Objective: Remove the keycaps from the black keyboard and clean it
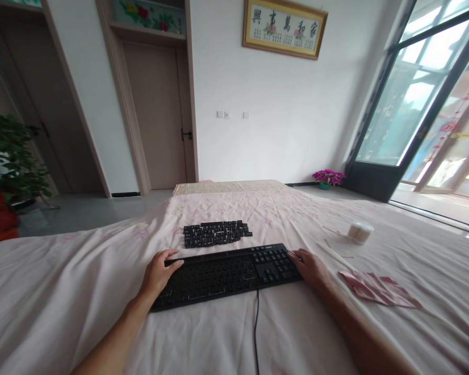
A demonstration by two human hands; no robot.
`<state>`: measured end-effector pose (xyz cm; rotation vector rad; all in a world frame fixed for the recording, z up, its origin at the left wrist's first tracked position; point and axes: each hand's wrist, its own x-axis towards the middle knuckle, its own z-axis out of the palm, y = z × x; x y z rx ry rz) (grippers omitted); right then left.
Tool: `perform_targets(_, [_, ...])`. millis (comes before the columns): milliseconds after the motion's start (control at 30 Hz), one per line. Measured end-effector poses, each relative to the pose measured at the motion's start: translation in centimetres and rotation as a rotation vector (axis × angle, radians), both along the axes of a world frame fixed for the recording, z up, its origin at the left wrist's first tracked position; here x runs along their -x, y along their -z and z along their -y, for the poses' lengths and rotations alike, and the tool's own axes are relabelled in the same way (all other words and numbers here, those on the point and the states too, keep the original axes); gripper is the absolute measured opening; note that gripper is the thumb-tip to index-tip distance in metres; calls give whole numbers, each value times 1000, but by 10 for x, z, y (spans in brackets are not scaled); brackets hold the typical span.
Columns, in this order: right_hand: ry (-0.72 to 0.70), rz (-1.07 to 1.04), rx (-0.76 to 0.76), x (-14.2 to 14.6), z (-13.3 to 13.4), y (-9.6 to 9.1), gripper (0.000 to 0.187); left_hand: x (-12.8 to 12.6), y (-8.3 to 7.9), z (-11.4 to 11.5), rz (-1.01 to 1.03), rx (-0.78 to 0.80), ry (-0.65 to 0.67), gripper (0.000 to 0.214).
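Note:
A black keyboard lies in front of me on a table draped in a pale pink floral cloth. Most of its main keys are off; the number pad keeps its keys. My left hand grips the keyboard's left end, thumb on top. My right hand is curled against the keyboard's right end. Beyond the keyboard, several loose black keycaps are laid out in rows. The keyboard's cable runs toward me.
To the right lie a folded pink cloth, a round tub of cotton swabs and a few thin sticks. A brown door, a framed picture, a potted plant at the left and glass doors at the right surround the table.

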<state>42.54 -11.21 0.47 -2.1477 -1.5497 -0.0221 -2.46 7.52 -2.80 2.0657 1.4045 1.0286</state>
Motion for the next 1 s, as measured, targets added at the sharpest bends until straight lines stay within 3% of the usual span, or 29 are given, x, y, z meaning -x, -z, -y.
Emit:
perform_targets(233, [-2,9,42,8,-4,-4,45,3,-7,-12,-122,-29,-109,50])
perform_targets(1000, [-59,-25,47,1,-2,4,45,7,-10,-6,-100,55,-69,35])
